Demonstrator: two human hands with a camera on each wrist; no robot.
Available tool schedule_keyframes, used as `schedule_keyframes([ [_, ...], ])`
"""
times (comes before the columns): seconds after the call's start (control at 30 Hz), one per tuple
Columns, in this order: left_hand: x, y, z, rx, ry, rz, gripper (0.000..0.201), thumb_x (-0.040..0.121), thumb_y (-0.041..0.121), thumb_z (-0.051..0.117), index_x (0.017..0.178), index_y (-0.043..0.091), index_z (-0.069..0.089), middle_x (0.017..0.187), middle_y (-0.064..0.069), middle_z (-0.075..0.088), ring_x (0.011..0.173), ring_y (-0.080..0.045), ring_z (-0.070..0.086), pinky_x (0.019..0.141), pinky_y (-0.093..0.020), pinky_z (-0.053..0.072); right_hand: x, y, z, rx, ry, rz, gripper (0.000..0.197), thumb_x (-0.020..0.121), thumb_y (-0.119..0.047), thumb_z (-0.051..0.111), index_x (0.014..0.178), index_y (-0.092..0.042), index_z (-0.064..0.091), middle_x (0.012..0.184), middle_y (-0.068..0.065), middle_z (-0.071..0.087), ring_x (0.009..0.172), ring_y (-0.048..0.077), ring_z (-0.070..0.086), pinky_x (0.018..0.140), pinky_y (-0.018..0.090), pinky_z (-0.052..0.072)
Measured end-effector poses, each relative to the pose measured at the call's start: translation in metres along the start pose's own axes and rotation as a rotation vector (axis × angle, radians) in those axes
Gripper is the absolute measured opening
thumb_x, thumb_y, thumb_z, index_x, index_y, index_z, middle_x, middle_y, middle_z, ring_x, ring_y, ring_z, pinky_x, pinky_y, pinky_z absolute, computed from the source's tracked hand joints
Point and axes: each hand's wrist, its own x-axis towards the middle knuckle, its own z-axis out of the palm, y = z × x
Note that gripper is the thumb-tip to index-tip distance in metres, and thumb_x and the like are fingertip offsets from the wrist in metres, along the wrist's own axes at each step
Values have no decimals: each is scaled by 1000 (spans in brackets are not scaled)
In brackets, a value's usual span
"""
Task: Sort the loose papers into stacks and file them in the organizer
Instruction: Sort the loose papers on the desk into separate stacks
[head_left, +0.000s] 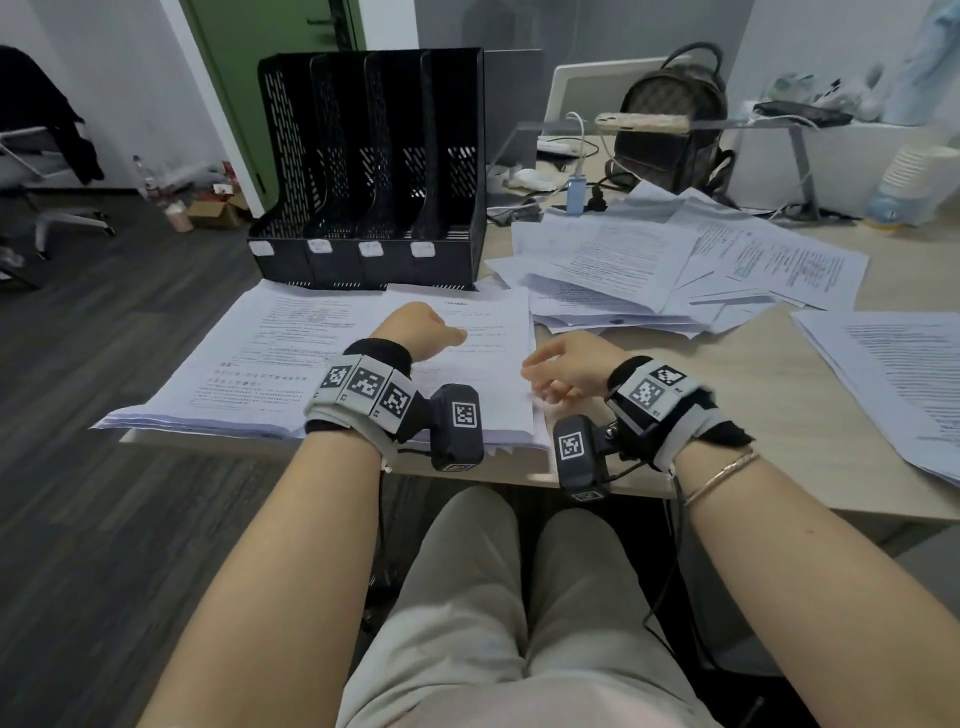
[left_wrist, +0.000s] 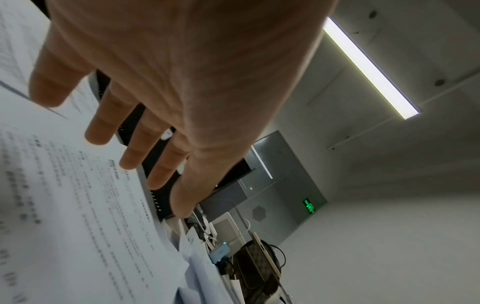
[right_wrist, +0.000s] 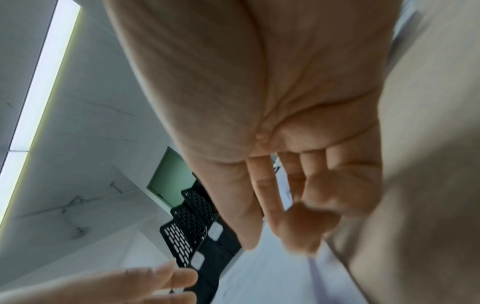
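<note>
Black mesh file organizer (head_left: 371, 171) upright at 12 o'clock on the counter (head_left: 769, 415); four slots counted, open fronts toward the seated person, long axis running 9 to 3 o'clock, four white label tabs along the base. No papers visible in the slots.

Two neat paper stacks lying flat just in front of the organizer, touching side by side: left stack (head_left: 244, 358) and middle stack (head_left: 483, 358), long axes running 6 to 12 o'clock, print heads toward 12. Third stack (head_left: 893, 374) at 3 o'clock, skewed, long axis about 10 to 4 o'clock. One loose heap of papers (head_left: 675, 260) at 1 o'clock, sheets fanned at mixed angles.

Left hand (head_left: 421, 330) over the seam between left and middle stacks; fingers (left_wrist: 103, 127) straight and slightly spread, gripping nothing. Contact with paper: cannot tell.

Right hand (head_left: 563, 364) at the right edge of the middle stack; fingers (right_wrist: 285, 216) relaxed, loosely bent, holding nothing.

Brown backpack (head_left: 670, 124) at 1 o'clock behind the heap.
</note>
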Motion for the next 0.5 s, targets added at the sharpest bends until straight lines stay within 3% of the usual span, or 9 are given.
schedule_keyframes([
  [0.1, 4, 12, -1, 1, 11, 33, 36, 91, 34, 56, 65, 25, 33, 80, 1, 40, 72, -17, 42, 58, -22, 27, -4, -1, -18, -30, 116, -61, 20, 90, -17, 61, 108, -8, 63, 83, 6, 61, 53, 11, 48, 50, 23, 40],
  [0.2, 4, 32, -5, -3, 38, 90, 32, 89, 33, 57, 67, 26, 35, 71, 5, 34, 60, -10, 34, 55, -23, 25, -3, -1, -39, -59, 244, -111, 20, 88, -16, 61, 103, -6, 67, 81, 3, 61, 55, 12, 47, 48, 22, 36],
  [0.3, 9, 56, -7, -17, 51, 181, 14, 90, 31, 57, 93, 18, 53, 91, -1, 50, 83, -17, 48, 67, -24, 35, -1, 3, -64, -84, 373, -158, 20, 87, -13, 60, 103, -5, 69, 83, 5, 62, 56, 9, 48, 42, 12, 35],
  [0.4, 17, 78, -4, -32, 66, 230, 42, 90, 32, 59, 125, 9, 54, 125, -5, 56, 114, -20, 52, 87, -24, 38, 1, 10, -87, -113, 440, -168, 18, 88, -12, 59, 102, -7, 70, 84, 3, 61, 69, 10, 53, 51, 8, 36],
  [0.5, 30, 99, 4, -9, 39, 266, 47, 90, 34, 59, 129, 10, 50, 133, -5, 51, 121, -19, 49, 88, -23, 35, 5, 20, -109, -128, 479, -131, 19, 89, -12, 59, 105, -7, 69, 101, 6, 63, 97, 18, 57, 57, 10, 38],
])
